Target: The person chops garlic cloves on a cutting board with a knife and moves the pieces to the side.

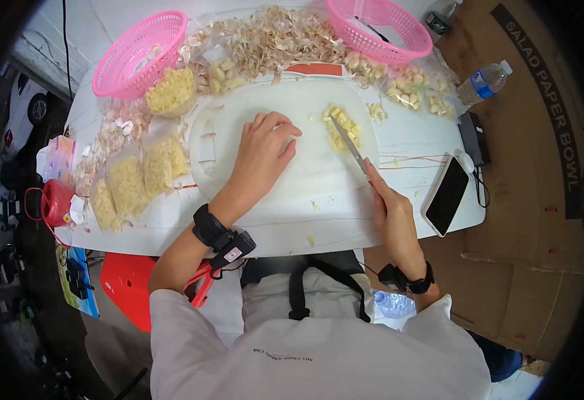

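My right hand point(393, 207) is wrapped round the handle of a knife point(352, 145). The blade points up and left, its tip over a small heap of chopped garlic point(342, 125) on the right part of the white cutting board point(292, 180). My left hand point(265, 148) rests over the middle of the board, left of the garlic and apart from it. Its fingers are loosely bent with the thumb apart, and no object shows in them. A small pale rectangular piece point(206, 148) lies at the board's left side.
Bags of minced garlic point(128, 183) lie on the left, below a filled tub point(170, 92). Garlic skins point(272, 37) cover the back between two pink baskets point(115, 67). Bags of peeled cloves point(405, 90), a water bottle point(485, 83) and a phone point(446, 197) are on the right.
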